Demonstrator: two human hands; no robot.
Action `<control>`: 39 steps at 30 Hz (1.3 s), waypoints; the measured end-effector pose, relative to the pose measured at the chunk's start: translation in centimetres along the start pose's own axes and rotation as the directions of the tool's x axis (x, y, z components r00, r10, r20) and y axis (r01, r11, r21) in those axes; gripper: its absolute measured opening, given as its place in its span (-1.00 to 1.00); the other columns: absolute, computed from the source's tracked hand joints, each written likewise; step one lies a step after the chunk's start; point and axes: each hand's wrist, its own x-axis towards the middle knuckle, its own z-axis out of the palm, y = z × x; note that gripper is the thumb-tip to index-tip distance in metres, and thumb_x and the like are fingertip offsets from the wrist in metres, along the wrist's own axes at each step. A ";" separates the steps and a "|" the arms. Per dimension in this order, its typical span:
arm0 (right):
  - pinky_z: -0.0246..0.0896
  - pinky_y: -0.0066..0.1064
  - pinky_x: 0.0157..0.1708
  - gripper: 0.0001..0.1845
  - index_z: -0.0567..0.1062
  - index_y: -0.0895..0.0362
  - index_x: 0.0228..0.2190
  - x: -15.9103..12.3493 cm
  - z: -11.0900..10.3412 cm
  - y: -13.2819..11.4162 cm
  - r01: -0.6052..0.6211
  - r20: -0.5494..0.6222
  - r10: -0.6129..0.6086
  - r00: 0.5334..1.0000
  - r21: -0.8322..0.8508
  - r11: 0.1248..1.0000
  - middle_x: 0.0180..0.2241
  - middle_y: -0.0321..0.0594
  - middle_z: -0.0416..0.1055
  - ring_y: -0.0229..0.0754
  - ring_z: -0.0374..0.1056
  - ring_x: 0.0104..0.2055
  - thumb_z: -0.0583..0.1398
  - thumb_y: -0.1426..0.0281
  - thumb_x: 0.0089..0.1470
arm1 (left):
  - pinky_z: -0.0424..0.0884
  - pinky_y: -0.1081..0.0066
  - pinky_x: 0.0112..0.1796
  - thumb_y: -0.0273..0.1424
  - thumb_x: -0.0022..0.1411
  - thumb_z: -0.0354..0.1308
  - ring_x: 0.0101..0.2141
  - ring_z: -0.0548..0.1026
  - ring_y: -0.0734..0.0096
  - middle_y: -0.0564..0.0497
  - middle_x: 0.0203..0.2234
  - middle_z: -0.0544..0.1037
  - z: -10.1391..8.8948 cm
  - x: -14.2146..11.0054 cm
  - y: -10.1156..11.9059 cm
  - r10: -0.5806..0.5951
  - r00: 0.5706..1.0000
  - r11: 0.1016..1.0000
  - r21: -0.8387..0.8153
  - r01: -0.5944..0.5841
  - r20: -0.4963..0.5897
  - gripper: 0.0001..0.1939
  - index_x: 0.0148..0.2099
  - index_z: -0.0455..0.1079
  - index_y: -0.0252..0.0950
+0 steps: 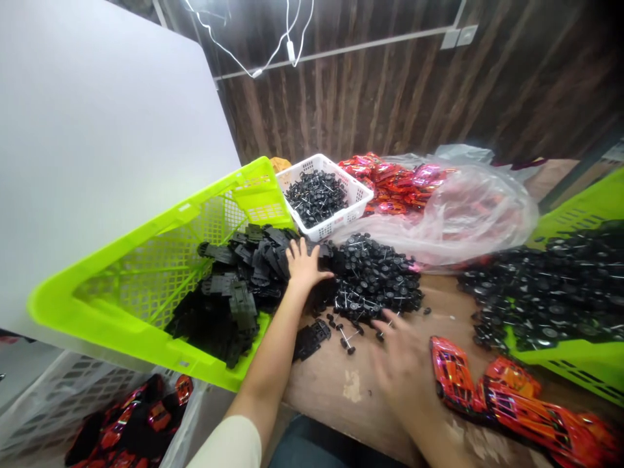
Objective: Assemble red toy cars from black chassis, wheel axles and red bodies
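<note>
My left hand (pixel 303 265) reaches forward with its fingers spread, at the edge of a heap of black plastic car bases (pixel 263 257) that spills out of a tipped green crate (pixel 160 224). To its right lies a pile of black toy wheels on metal axles (pixel 375 276). My right hand (pixel 397 348), blurred by motion, is low over the table near the front of that pile, beside a few loose wheel axles (pixel 347 339). One black car base (pixel 312 339) lies flat between my hands. Red toy cars (pixel 507 390) sit right of my right hand.
Behind the heaps stands a white basket (pixel 336 226) of wheel axles. A plastic bag (pixel 482 214) with red car bodies (pixel 390 185) lies at the back. Another green crate (pixel 570 357) with wheels is on the right. A white mesh bin (pixel 53 403) with red cars stands lower left.
</note>
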 end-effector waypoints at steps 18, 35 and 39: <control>-0.04 0.13 0.04 -0.42 0.15 0.19 0.17 8.7 10.6 -12.3 -0.081 0.415 -0.043 0.909 0.277 0.958 0.29 0.30 -0.21 0.32 -0.22 0.30 0.07 0.42 0.11 | 0.32 0.24 -0.19 -0.26 0.07 0.18 -0.24 0.47 0.12 -0.11 -0.19 0.31 -5.6 -0.2 -6.2 -0.278 0.932 0.957 0.014 0.289 -0.234 -0.53 0.07 0.29 -0.09; -0.08 0.11 0.08 -0.34 0.17 0.16 0.14 10.1 10.7 -6.5 -0.005 0.404 -0.101 0.909 0.251 0.968 0.28 0.08 -0.06 0.20 -0.10 0.26 0.18 0.37 0.01 | 0.14 0.00 -0.02 0.04 0.09 0.10 0.03 0.23 -0.19 -0.32 -0.02 0.34 -6.0 0.6 -8.2 -0.262 0.893 0.951 0.058 0.303 -0.365 -0.43 -0.03 0.37 -0.30; 0.09 -0.15 0.06 -0.53 0.36 0.26 -0.04 9.7 10.9 -4.7 -0.141 0.283 0.018 0.959 0.420 0.897 0.16 0.10 0.12 0.01 0.18 0.10 0.08 0.59 -0.06 | 0.18 0.14 0.01 -0.23 0.28 -0.05 -0.02 0.30 0.06 -0.20 -0.08 0.38 -6.9 -0.7 -7.0 -0.245 0.798 0.969 -0.176 0.175 -0.550 -0.68 -0.11 0.40 -0.31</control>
